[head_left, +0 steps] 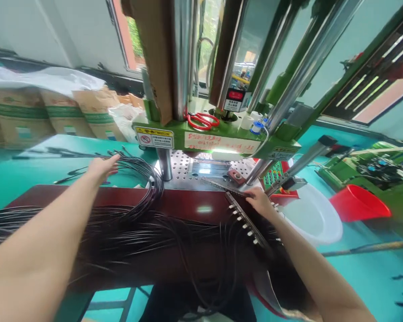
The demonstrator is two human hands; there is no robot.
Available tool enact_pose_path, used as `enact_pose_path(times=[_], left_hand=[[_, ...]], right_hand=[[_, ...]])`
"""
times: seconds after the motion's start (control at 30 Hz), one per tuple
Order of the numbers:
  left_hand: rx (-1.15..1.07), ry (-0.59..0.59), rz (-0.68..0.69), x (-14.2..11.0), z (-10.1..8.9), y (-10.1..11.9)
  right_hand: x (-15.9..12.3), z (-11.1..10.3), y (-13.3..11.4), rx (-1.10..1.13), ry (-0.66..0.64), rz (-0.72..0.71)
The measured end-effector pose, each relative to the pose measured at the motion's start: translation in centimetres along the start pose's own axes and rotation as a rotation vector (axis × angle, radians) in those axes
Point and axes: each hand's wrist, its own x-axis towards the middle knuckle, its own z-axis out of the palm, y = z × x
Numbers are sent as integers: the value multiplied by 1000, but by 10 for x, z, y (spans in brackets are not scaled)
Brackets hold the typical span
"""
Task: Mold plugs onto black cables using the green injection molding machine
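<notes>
My left hand reaches out to the left, its fingers closed around a bundle of thin black cables near their ends. From there the cables bend down over the edge of the dark red table. My right hand pinches the near end of a narrow metal bar, whose far end points into the press. Just beside that hand, a second metal bar lies slanted on the table, with a row of white plugs along its side. Fingertips of the right hand are partly hidden.
The green press stands ahead, red-handled scissors on its ledge, above a perforated metal plate. More black cables cover the dark red table. A white tub and red bucket stand right; paper sacks stand left.
</notes>
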Motion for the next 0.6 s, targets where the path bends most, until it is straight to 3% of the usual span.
enact_pose_path(times=[0.07, 0.13, 0.2, 0.27, 0.37, 0.47, 0.53, 0.6], left_hand=[[133, -129, -202, -4, -8, 4], [303, -258, -297, -12, -11, 13], [419, -361, -246, -28, -7, 24], [420, -482, -128, -53, 7, 37], [348, -803, 16, -106, 40, 53], [358, -1152, 138, -167, 77, 61], [383, -1263, 254, -201, 98, 62], [426, -1280, 367, -226, 112, 59]], right_hand=[[-15, -15, -8, -107, -67, -43], [-37, -35, -20, -244, -271, -83], [-64, -51, -33, -334, -553, -72], [-88, -59, -45, -413, -700, -11], [-108, -59, -57, -560, -692, 31], [-103, -56, -56, -623, -663, -23], [-89, -57, -53, -666, -592, -42], [-69, -57, -51, -702, -486, -37]])
